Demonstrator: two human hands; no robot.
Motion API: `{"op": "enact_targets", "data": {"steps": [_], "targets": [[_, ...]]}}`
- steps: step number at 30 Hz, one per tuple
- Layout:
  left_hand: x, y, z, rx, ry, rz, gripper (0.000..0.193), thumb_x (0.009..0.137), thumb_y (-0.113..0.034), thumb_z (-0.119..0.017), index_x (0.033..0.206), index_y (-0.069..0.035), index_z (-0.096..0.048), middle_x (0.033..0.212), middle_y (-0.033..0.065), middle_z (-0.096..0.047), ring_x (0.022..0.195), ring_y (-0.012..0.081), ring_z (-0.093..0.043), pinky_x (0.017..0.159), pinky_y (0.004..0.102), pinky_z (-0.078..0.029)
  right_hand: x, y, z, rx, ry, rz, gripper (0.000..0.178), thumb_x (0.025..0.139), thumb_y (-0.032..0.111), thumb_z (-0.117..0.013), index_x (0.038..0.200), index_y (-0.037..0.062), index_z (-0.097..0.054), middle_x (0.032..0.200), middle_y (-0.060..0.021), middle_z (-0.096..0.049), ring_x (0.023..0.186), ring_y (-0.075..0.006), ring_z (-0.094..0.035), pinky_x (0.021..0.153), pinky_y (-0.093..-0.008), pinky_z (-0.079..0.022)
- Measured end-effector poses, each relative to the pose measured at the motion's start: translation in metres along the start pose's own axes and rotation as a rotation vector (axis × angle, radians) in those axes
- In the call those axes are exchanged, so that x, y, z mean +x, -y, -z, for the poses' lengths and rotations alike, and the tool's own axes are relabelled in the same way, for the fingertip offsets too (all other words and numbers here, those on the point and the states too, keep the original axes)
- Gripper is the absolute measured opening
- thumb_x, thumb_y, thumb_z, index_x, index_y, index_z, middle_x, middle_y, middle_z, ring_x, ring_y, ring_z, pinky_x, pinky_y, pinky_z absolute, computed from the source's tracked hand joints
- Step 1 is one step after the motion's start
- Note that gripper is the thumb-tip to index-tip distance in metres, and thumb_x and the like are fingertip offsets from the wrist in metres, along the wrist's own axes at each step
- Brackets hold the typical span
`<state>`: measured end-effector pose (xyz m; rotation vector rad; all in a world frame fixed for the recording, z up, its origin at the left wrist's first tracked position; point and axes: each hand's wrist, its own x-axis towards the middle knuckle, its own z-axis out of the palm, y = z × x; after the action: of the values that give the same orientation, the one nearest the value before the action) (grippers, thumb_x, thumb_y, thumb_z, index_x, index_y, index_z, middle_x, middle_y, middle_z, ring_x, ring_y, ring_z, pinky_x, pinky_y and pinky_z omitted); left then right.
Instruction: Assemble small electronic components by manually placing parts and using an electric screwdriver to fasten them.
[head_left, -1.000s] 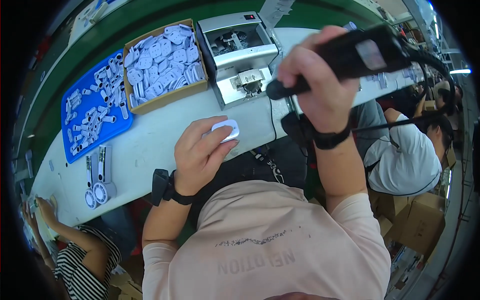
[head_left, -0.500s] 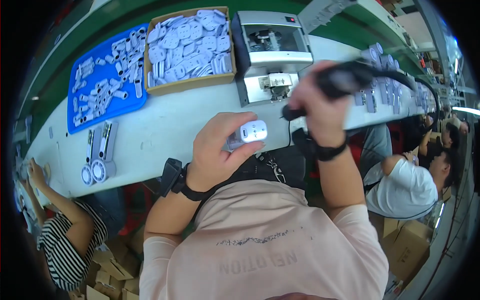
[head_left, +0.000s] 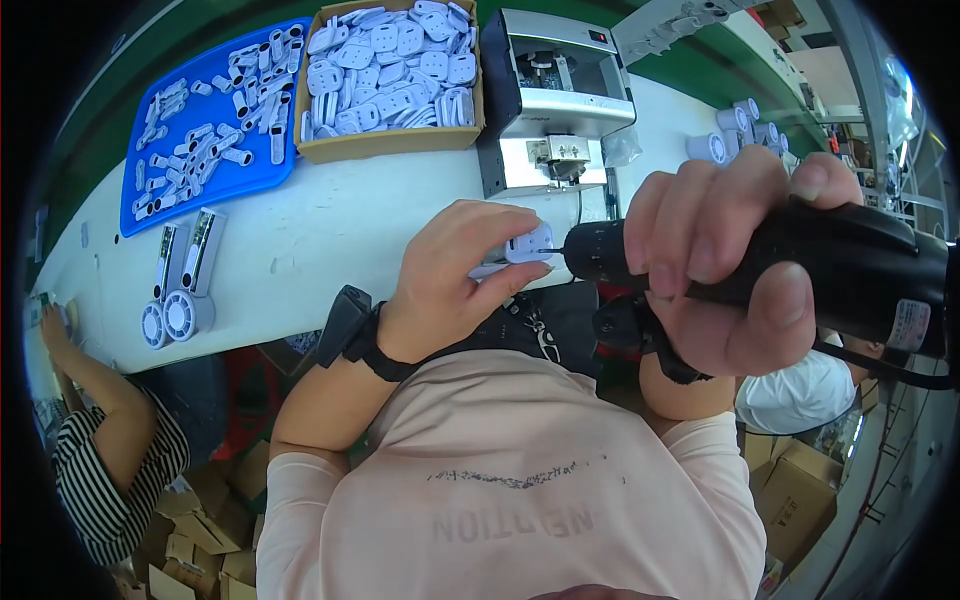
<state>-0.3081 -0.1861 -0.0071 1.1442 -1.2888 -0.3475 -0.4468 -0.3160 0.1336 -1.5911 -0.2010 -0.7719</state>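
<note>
Between the thumb and fingers of my left hand [head_left: 435, 285] is a white plastic housing [head_left: 527, 240], its rounded, holed end face turned to the right. My right hand [head_left: 715, 250] is wrapped around a black electric screwdriver [head_left: 840, 265], held nearly level above the front of the bench. The screwdriver's thin bit points left and reaches the end face; whether it sits in a hole I cannot tell. My left fingers hide most of the housing's body.
A cardboard box [head_left: 390, 146] of white end plates and a blue tray [head_left: 215, 194] of small white parts stand at the back left. Behind my hands is a silver-black machine [head_left: 545, 118]. Two long white units [head_left: 202, 260] lie left; white cylinders [head_left: 707, 148] stand right. People work on both sides.
My right hand has swung the screwdriver down and levelled it, bringing its bit to the housing. My left hand keeps its hold, with the end face turned more to the right.
</note>
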Motion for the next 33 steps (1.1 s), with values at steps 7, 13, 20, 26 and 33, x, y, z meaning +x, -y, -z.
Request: {"op": "enact_targets", "data": {"steps": [7,13,20,26,33], "targets": [[0.000,0.001,0.002,-0.017,0.004,0.003,0.038,0.078,-0.009,-0.087,0.112,-0.006,-0.071,0.108,0.0112,-0.073,0.094,0.0320,-0.070,0.079,0.0380,-0.056,0.002,0.003,-0.001,0.011,-0.012,-0.012,0.045,0.105,0.031,-0.057,0.143,0.0117,-0.041,0.094,-0.0065,-0.058,0.069,-0.0188,-0.059,0.068,-0.0377,-0.050],[0.001,0.003,0.002,0.011,0.013,-0.030,0.035,0.078,-0.010,-0.088,0.109,-0.008,-0.073,0.109,0.0106,-0.073,0.094,0.0303,-0.070,0.077,0.0372,-0.057,0.006,0.000,-0.003,0.006,0.000,-0.017,0.045,0.105,0.031,-0.057,0.143,0.0118,-0.041,0.095,-0.0065,-0.057,0.070,-0.0185,-0.059,0.068,-0.0379,-0.050],[0.003,0.003,0.002,0.016,0.017,-0.062,0.032,0.079,-0.010,-0.087,0.108,-0.008,-0.074,0.107,0.0095,-0.072,0.091,0.0296,-0.070,0.075,0.0372,-0.057,0.007,0.001,-0.004,0.008,-0.012,-0.042,0.045,0.105,0.030,-0.057,0.143,0.0118,-0.041,0.094,-0.0066,-0.057,0.068,-0.0189,-0.059,0.068,-0.0382,-0.050],[0.006,0.005,0.002,0.036,0.026,-0.083,0.032,0.079,-0.010,-0.086,0.108,-0.009,-0.074,0.105,0.0093,-0.071,0.089,0.0293,-0.069,0.073,0.0370,-0.056,0.009,0.001,-0.004,-0.072,-0.006,-0.066,0.041,0.103,0.024,-0.062,0.137,0.0125,-0.042,0.092,-0.0069,-0.058,0.066,-0.0181,-0.058,0.067,-0.0381,-0.050],[0.004,0.005,-0.001,0.087,0.034,-0.119,0.033,0.079,-0.011,-0.086,0.109,-0.009,-0.073,0.106,0.0094,-0.070,0.089,0.0300,-0.068,0.073,0.0383,-0.055,0.007,-0.001,-0.013,-0.046,-0.068,-0.088,0.039,0.101,0.018,-0.065,0.132,0.0134,-0.043,0.090,-0.0063,-0.058,0.064,-0.0172,-0.057,0.064,-0.0367,-0.051]]}}
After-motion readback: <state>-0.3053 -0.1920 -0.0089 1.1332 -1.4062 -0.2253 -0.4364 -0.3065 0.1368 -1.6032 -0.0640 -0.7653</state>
